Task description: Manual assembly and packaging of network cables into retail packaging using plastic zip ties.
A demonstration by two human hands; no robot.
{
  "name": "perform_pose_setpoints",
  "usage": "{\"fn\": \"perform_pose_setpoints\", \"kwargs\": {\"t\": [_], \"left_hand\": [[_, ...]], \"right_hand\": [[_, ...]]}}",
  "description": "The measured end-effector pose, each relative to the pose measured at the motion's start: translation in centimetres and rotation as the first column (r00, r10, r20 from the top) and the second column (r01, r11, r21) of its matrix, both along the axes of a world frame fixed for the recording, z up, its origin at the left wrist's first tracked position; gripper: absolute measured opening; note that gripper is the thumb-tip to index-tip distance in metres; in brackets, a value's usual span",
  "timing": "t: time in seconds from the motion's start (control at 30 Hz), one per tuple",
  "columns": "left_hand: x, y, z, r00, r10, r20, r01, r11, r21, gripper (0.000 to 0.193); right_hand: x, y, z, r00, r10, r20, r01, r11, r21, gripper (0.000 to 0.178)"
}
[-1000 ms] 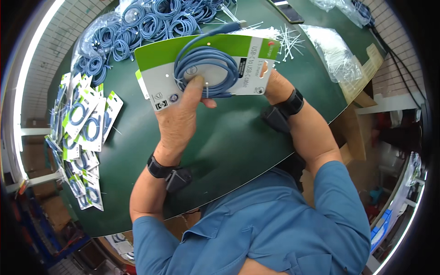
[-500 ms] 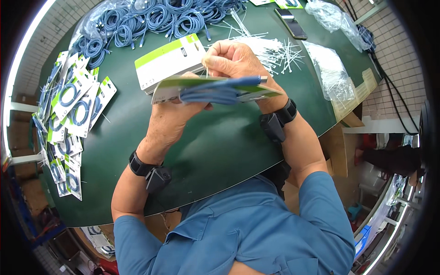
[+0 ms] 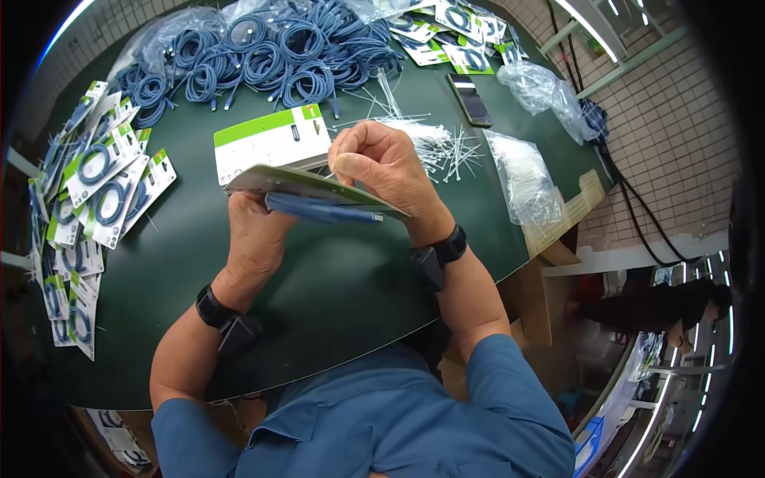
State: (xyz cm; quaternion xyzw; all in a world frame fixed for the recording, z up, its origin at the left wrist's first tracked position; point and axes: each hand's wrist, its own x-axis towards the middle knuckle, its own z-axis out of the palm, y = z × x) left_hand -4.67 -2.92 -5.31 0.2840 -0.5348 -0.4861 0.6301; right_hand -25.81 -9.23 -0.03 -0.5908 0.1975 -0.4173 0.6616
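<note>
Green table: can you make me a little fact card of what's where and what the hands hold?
Left hand: holds a green-and-white cardboard card with a blurred blue cable bundle
Right hand: curled beyond that card; any grip unclear
Behind card: flat stack of green-and-white cards
Left side: pile of carded blue cables
Far side: heap of loose, coiled blue cables
Right side: thin white plastic ties, black phone, clear plastic bag

In front of me, the left hand (image 3: 256,235) grips a tilted card (image 3: 319,186) with a blue cable (image 3: 319,209); the right hand (image 3: 386,163) pinches behind it. Looped cables (image 3: 303,52) heap the desk (image 3: 343,287), upper left of the frame.
</note>
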Motion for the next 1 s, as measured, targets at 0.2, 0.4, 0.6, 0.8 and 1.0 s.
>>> {"fn": "perform_pose_setpoints", "kwargs": {"t": [0.2,0.4,0.6,0.8,1.0], "left_hand": [[-0.3,1.4,1.6,0.95,0.072,-0.303,0.053,0.921,0.385,0.027],[-0.3,1.3,2.3,0.931,0.136,-0.34,0.029,0.898,0.438,0.03],[2.1,0.1,2.8,0.973,0.219,-0.07,-0.185,0.926,0.328,0.039],[4.4,0.0,7.3,0.644,0.521,0.561,-0.318,0.849,-0.422,0.065],[4.4,0.9,8.8,0.314,0.525,0.791,-0.123,0.849,-0.515,0.079]], "right_hand": [[-0.5,-0.3,1.3,0.92,-0.085,0.383,-0.025,0.961,0.275,0.006],[-0.4,0.2,0.5,0.951,-0.297,-0.081,0.272,0.934,-0.229,0.02],[-0.5,-0.4,0.3,0.87,-0.446,-0.21,0.327,0.842,-0.43,0.023],[-0.3,0.0,0.5,0.862,-0.451,-0.232,0.322,0.84,-0.437,0.02],[-0.5,0.0,0.1,0.847,-0.448,-0.286,0.235,0.798,-0.554,0.019]]}}
